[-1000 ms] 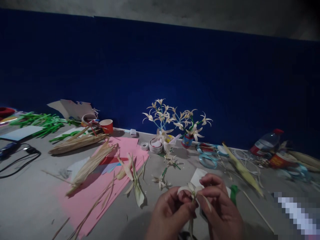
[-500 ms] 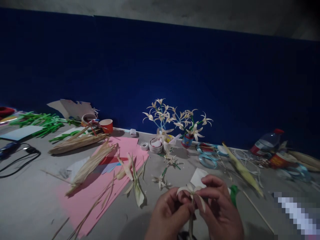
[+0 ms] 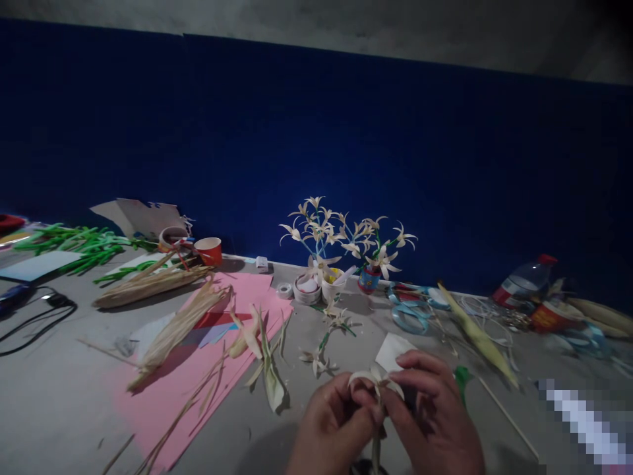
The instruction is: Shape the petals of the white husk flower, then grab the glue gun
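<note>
Pale flower (image 3: pixel 376 380) was held just above the near part of the grey table (image 3: pixel 277 439). Its base was pinched by left hand (image 3: pixel 336 425), its petals by fingertips of right hand (image 3: pixel 438 412); both hands curled. Pink paper (image 3: pixel 168 412) was laid to the left, partly covered by dried husks (image 3: pixel 180 330). Loose flowers (image 3: pixel 316 361) were scattered beyond the hands. Farther back, flower sprays (image 3: pixel 321 227) were stood by small cups (image 3: pixel 332 289), backed by a blue panel (image 3: pixel 316 132).
</note>
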`<state>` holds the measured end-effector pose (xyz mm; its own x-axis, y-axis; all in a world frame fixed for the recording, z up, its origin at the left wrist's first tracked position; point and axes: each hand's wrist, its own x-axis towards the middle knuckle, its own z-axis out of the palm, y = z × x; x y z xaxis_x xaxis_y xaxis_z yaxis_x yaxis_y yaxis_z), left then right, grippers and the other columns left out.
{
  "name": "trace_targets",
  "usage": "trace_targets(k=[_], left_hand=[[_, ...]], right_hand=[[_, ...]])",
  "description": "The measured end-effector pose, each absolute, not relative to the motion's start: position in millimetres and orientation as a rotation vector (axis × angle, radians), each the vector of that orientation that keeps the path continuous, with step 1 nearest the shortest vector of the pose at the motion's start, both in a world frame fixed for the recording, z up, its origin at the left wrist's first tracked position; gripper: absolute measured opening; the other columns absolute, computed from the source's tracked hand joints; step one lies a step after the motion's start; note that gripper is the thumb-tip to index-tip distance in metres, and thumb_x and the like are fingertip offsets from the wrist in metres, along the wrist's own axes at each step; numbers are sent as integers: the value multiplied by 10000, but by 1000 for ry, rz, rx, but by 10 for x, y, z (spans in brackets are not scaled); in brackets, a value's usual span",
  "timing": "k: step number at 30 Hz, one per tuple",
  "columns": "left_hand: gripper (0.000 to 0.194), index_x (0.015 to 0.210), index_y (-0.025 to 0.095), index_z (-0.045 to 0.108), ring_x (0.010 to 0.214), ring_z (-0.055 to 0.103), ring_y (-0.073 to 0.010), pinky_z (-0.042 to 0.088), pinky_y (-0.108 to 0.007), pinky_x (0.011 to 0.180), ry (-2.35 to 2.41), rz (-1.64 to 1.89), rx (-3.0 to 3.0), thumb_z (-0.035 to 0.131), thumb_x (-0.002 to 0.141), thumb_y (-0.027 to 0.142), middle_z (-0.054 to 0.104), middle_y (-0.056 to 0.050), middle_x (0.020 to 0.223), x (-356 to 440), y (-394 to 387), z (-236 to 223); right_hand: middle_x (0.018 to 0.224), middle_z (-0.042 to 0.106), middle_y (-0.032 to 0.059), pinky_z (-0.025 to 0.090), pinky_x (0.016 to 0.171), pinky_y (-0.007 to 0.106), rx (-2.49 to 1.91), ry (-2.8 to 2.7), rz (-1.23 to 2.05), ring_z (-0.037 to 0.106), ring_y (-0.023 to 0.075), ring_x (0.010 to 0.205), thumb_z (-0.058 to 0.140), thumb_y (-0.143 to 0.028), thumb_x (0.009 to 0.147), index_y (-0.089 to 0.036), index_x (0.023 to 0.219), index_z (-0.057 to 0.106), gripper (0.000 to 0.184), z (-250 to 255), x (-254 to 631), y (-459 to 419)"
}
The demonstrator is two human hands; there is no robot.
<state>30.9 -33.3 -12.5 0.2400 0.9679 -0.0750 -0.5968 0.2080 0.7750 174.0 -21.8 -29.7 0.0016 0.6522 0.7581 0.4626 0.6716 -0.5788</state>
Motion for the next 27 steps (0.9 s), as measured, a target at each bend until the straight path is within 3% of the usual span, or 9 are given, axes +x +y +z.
trace_targets(k=[6, 10, 14, 18, 27], left_hand=[[499, 656, 164, 517, 590, 423, -91, 336, -202, 585, 696, 1173, 726, 883, 576, 494, 530, 33, 624, 306, -324, -184], [455, 671, 166, 523, 608, 396, -99, 326, -198, 579, 713, 1188, 814, 839, 643, 491, 473, 42, 638, 301, -329, -202], [220, 707, 176, 610, 683, 497, -138, 390, -218, 623, 799, 1396, 1134, 734, 781, 341, 563, 1, 738, 285, -355, -214], [39, 813, 217, 688, 799, 637, -175, 452, -233, 748, 906, 1586, 1488, 664, 842, 225, 704, -23, 835, 257, -383, -243], [147, 924, 205, 642, 803, 680, -176, 495, -234, 736, 827, 1513, 1970, 588, 867, 81, 712, -52, 872, 99, -321, -253]], right_hand=[[1113, 537, 27, 447, 888, 235, -872, -1620, 217, 538, 164, 1072, 627, -86, 868, -278, 1055, 581, 272, -291, 1733, -229], [1135, 565, 47, 462, 964, 283, -874, -1483, 402, 548, 191, 1135, 641, -113, 852, -279, 1089, 601, 292, -320, 1721, -279], [1016, 631, 40, 540, 825, 276, -830, -1370, 690, 641, 205, 971, 688, -186, 837, -283, 988, 678, 180, -363, 1721, -314], [925, 654, 24, 543, 728, 240, -800, -1411, 805, 654, 192, 857, 695, -215, 844, -277, 869, 707, 68, -345, 1745, -331], [825, 623, 23, 504, 649, 262, -817, -1437, 743, 616, 190, 729, 690, -319, 864, -253, 737, 703, 144, -350, 1723, -361]])
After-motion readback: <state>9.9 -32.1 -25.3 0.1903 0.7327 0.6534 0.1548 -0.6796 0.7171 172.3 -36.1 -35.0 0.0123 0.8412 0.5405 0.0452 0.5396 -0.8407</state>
